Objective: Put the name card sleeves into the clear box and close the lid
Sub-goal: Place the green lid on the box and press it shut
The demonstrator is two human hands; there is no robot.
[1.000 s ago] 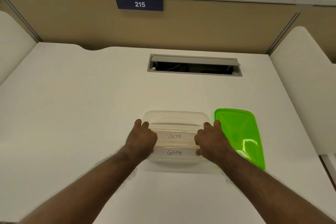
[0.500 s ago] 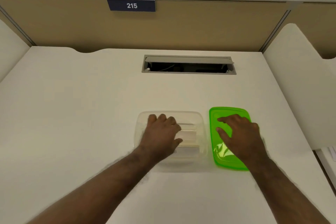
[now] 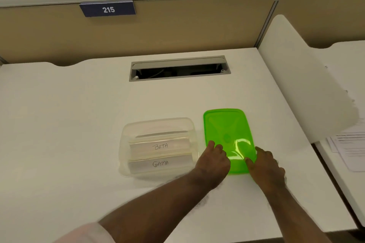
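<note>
The clear box point(image 3: 126, 167) stands open on the white desk, left of centre. Inside it lie name card sleeves; the two nearest read "BETA" point(image 3: 160, 147) and "GAMA" point(image 3: 160, 163), with another behind them. A bright green lid point(image 3: 227, 130) lies flat on the desk just right of the box. My left hand point(image 3: 214, 161) grips the lid's near left edge, fingers curled on it. At the near right edge, my right hand point(image 3: 266, 165) holds the lid with the thumb on top. The lid's near corners are hidden under my hands.
A grey cable hatch point(image 3: 179, 68) stands open at the back of the desk. A tan partition with a "215" plate point(image 3: 108, 9) closes the far side. A white divider panel point(image 3: 300, 85) rises at the right, with printed papers point(image 3: 349, 150) on the neighbouring desk.
My left hand has left the box and crossed to the lid's left edge. My right hand slid from the lid's top to its near right edge. The sleeves are uncovered.
</note>
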